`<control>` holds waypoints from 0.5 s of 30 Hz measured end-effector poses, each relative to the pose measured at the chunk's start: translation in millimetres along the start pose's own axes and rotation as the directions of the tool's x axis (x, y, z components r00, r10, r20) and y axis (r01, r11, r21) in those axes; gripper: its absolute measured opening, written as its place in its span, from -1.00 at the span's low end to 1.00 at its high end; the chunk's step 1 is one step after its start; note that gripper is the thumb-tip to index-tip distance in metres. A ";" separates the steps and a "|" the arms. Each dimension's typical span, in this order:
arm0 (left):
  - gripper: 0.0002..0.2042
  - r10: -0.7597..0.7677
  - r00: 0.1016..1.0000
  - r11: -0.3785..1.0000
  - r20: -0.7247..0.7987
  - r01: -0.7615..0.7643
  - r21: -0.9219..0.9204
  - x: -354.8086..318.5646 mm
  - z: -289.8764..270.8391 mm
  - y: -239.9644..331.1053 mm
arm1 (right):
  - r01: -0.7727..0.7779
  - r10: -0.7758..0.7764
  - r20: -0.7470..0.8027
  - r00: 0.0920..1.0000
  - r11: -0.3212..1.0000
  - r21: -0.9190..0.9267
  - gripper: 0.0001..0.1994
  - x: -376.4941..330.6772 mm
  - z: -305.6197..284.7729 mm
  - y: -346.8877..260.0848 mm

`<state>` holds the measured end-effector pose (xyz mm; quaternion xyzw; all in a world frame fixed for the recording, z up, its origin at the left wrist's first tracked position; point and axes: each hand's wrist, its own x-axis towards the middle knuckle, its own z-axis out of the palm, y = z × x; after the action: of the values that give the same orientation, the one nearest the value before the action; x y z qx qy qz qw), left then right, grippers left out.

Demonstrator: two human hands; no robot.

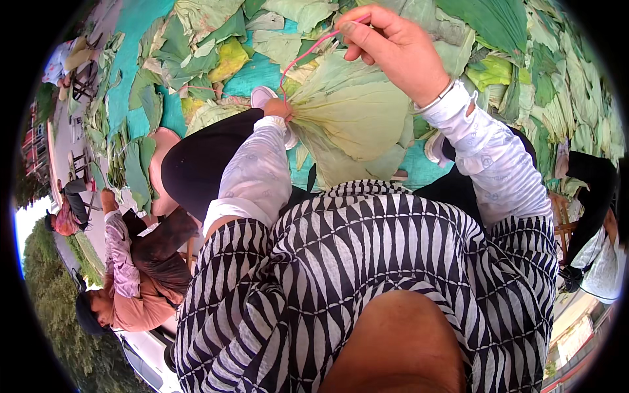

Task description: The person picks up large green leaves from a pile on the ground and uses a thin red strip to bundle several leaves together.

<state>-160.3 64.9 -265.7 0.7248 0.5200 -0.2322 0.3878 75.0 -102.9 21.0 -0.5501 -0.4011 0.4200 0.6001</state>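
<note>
Lotus-leaf bundle (354, 121): a stack of large pale green folded leaves, fanned out toward the right, positioned at centre of the scene between the person's knees, above a teal ground sheet (259, 75).

Left hand (280, 108): clenched around the gathered stem end of the bundle, at the bundle's left tip. The forearm wears a light patterned sleeve.

Right hand (393, 46): raised at the far side, above the bundle, fingers pinched on one end of a pink string (306, 54). The string runs in a curve from this hand down and left to the gathered end held by the left hand.

Surroundings: loose green and yellowing leaves (209, 46) lie spread over the ground sheet on the far side and to the right. A black-and-white patterned garment fills the near area. Another person (131, 262) in a pinkish top sits at near left, well apart from the bundle.
</note>
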 end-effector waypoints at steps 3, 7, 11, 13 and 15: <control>-0.84 0.190 0.960 0.863 0.208 -0.264 0.430 40.5 7.9 -20.7 | 0.024 -0.024 0.012 1.000 0.999 -0.045 -0.88 -1.3 5.2 2.7; -0.84 0.275 0.954 0.732 0.120 -0.289 0.616 74.0 32.2 -94.4 | 0.042 -0.039 0.071 0.997 0.999 -0.035 -0.85 -1.8 16.5 -3.2; -0.82 0.145 0.954 0.873 -0.263 0.002 0.487 72.7 64.3 -54.3 | -0.013 0.010 -0.032 0.999 0.995 -0.094 -0.85 -4.2 -0.6 6.9; -0.81 0.179 0.970 0.850 -0.163 -0.069 0.523 57.2 48.4 -33.8 | -0.034 0.029 -0.059 0.998 0.997 -0.071 -0.85 -3.9 -7.4 8.9; -0.78 0.215 0.973 0.787 -0.083 -0.122 0.605 49.4 33.7 -35.3 | -0.017 0.014 -0.047 0.999 0.998 -0.065 -0.85 0.7 -6.4 6.7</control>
<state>-173.7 71.8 -333.5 0.8684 0.3810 -0.2939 0.1199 80.8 -104.0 13.9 -0.5821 -0.3967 0.3983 0.5875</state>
